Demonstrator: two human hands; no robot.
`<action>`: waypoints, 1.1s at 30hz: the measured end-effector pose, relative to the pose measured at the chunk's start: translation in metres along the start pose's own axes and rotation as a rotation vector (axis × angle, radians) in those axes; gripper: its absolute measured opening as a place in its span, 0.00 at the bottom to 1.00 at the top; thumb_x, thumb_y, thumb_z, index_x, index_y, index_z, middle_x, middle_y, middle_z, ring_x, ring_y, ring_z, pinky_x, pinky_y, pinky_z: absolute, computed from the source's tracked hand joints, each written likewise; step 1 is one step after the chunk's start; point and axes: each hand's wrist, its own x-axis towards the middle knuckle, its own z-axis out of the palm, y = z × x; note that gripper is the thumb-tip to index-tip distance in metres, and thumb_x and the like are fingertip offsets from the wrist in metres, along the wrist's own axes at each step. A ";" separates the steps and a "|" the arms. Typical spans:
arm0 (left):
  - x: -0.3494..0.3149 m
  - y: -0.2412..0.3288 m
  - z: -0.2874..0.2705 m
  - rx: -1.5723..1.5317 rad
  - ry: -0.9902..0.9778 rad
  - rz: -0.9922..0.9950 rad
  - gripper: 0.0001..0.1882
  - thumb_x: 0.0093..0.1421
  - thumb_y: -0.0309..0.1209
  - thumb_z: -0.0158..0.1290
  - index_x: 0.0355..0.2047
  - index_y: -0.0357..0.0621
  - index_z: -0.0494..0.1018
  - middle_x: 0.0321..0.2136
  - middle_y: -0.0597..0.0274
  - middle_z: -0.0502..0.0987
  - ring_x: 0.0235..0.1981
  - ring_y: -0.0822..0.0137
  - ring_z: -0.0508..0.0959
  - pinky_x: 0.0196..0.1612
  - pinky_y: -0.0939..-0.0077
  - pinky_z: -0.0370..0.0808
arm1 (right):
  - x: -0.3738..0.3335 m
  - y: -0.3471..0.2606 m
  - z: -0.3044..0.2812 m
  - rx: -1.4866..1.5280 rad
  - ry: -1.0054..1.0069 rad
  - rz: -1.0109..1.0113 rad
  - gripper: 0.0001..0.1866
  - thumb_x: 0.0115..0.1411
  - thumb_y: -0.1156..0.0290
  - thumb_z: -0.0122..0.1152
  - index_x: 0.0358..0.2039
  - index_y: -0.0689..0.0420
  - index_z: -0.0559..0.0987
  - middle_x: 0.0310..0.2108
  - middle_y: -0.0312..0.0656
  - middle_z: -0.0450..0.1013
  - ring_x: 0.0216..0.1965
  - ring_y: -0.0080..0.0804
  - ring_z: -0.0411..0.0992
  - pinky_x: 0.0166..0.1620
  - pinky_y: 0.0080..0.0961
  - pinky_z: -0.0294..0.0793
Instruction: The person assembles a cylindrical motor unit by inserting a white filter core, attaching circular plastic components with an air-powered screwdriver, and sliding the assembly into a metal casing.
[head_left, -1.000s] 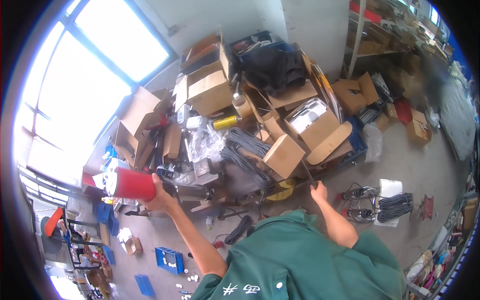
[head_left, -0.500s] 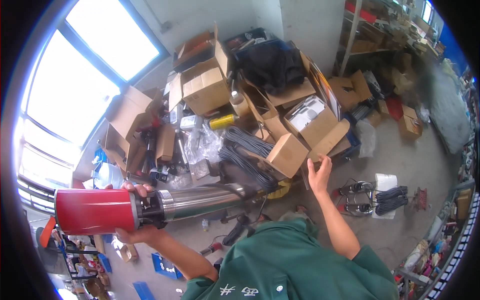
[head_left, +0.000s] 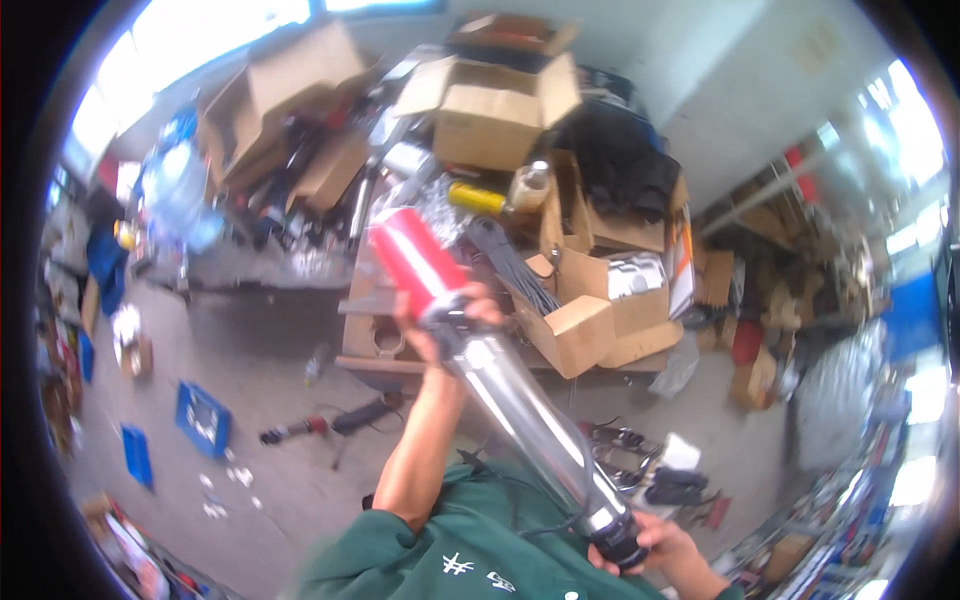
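Observation:
A long submersible pump [head_left: 515,400] slants across in front of my body, its red end up toward the bench and its black end down to the right. My left hand [head_left: 425,330] is wrapped around the dark neck between the red cylinder and the shiny steel tube. At the lower end, my right hand [head_left: 665,548] grips the black cap. A dark cable [head_left: 590,480] runs along the lower part of the steel tube and loops over my green shirt. Motion blurs the red end and the left fingers a little.
Ahead stands a workbench [head_left: 440,365] loaded with open cardboard boxes [head_left: 490,125], a yellow can [head_left: 476,198], a bottle [head_left: 530,187] and coiled grey cable [head_left: 500,255]. Blue trays [head_left: 203,418] and another pump [head_left: 340,418] lie on the floor. Shelving [head_left: 770,195] stands at right.
The pump has swung from level at the left to a slant before my body. My right hand, open and apart from it earlier, now grips its black end. The view has shifted.

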 end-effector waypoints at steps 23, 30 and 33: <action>-0.107 -0.084 -0.188 -0.083 1.035 0.134 0.40 0.54 0.70 0.56 0.43 0.43 0.76 0.43 0.45 0.82 0.46 0.42 0.81 0.57 0.33 0.75 | 0.004 -0.165 0.100 -0.598 1.143 0.240 0.58 0.63 0.17 0.38 0.54 0.70 0.74 0.34 0.55 0.82 0.26 0.31 0.80 0.24 0.20 0.79; -0.151 -0.067 -0.180 -0.154 1.045 0.375 0.37 0.59 0.70 0.50 0.43 0.45 0.76 0.42 0.48 0.82 0.47 0.44 0.80 0.55 0.35 0.75 | 0.047 -0.185 0.093 -1.444 0.839 0.193 0.28 0.67 0.49 0.61 0.52 0.62 0.76 0.35 0.53 0.82 0.29 0.32 0.81 0.29 0.25 0.80; -0.193 -0.049 -0.219 -0.200 0.910 0.461 0.37 0.61 0.71 0.47 0.40 0.46 0.77 0.39 0.50 0.82 0.45 0.46 0.81 0.51 0.40 0.77 | 0.077 -0.186 0.111 -2.548 -0.152 -0.156 0.34 0.51 0.75 0.75 0.59 0.52 0.74 0.50 0.53 0.77 0.47 0.46 0.81 0.48 0.41 0.84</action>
